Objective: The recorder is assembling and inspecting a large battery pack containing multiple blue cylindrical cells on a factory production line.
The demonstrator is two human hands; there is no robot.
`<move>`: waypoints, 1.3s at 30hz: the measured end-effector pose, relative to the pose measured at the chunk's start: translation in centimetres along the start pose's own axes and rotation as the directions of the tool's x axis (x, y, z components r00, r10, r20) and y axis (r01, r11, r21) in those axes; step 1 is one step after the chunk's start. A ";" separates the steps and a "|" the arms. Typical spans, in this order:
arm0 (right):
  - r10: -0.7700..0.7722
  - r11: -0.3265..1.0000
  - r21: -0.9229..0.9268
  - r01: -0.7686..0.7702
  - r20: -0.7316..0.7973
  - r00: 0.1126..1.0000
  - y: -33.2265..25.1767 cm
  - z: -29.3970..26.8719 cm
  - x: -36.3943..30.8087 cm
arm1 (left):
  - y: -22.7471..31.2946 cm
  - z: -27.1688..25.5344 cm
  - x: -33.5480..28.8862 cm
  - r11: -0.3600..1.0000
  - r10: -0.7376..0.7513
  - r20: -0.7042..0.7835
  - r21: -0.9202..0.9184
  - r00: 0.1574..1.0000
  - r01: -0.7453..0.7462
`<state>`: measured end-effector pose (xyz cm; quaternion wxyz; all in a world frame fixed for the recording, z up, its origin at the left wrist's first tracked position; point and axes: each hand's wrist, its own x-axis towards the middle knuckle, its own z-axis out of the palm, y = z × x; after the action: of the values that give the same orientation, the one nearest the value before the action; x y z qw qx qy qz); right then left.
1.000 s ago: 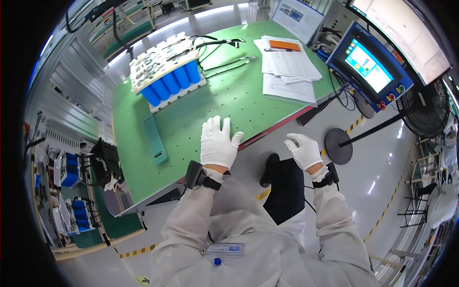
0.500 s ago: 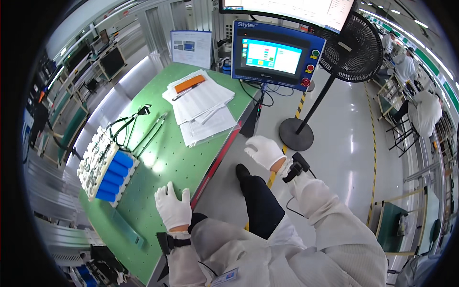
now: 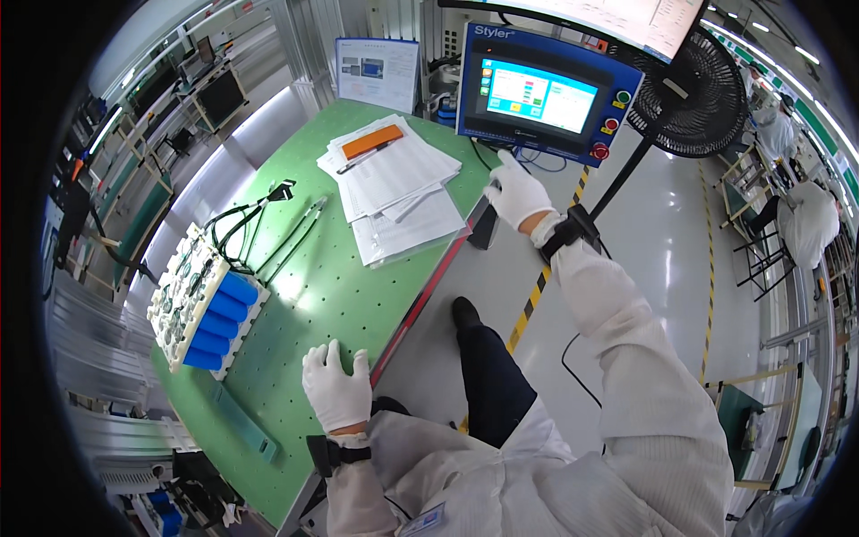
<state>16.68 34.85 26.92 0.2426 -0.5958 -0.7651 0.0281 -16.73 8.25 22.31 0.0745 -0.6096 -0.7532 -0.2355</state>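
Observation:
My left hand, in a white glove, rests on the green perforated tabletop near its red-trimmed edge. Its fingers are spread and hold nothing. Past the table's edge, my white-gloved right hand is raised just below a blue control panel with a lit touchscreen. One finger points up toward the panel, and I see nothing held; a gap to the screen remains in view. To the left on the table stands a battery pack of blue cylindrical cells in cream holders.
Black cables with probe-like ends lie behind the pack. Paper sheets carry an orange case and a pen. A green strip lies nearer me. A black pedestal fan stands beyond the panel. Co-workers sit far right.
My right hand has risen toward the control panel, with a finger now extended. The left hand stays on the tabletop. The whole view has shifted slightly.

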 end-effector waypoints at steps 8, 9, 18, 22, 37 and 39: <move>-0.118 0.993 0.025 0.117 0.034 0.992 -1.0 4.1 2.5 | 0.0 0.2 0.7 1.000 0.012 -0.020 -0.021 1.000 -0.012; -0.133 0.991 0.035 0.131 0.051 0.990 -1.4 4.8 2.7 | 0.2 0.3 1.0 1.000 -0.010 -0.015 -0.011 1.000 0.009; -0.202 0.977 -0.065 0.202 0.010 0.979 -2.8 7.6 7.0 | 5.4 2.4 10.5 0.984 -0.015 0.291 -0.167 0.957 0.066; -0.319 0.938 -0.108 0.329 0.102 0.942 -4.4 8.6 11.9 | 6.8 5.4 14.8 0.966 0.098 0.176 -0.253 0.979 -0.051; -0.455 0.743 -0.323 0.587 0.400 0.796 -11.9 14.1 21.4 | 4.8 8.8 17.0 0.887 0.336 0.094 -0.366 0.937 -0.282; -0.447 0.702 -0.389 0.596 0.412 0.794 -11.6 14.5 22.3 | 4.8 9.0 16.9 0.879 0.390 0.074 -0.327 0.918 -0.348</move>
<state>-3.46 55.75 25.56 -0.0359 -0.3826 -0.9100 -0.1558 -14.72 27.95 22.41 -0.0296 -0.7609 -0.5804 -0.2887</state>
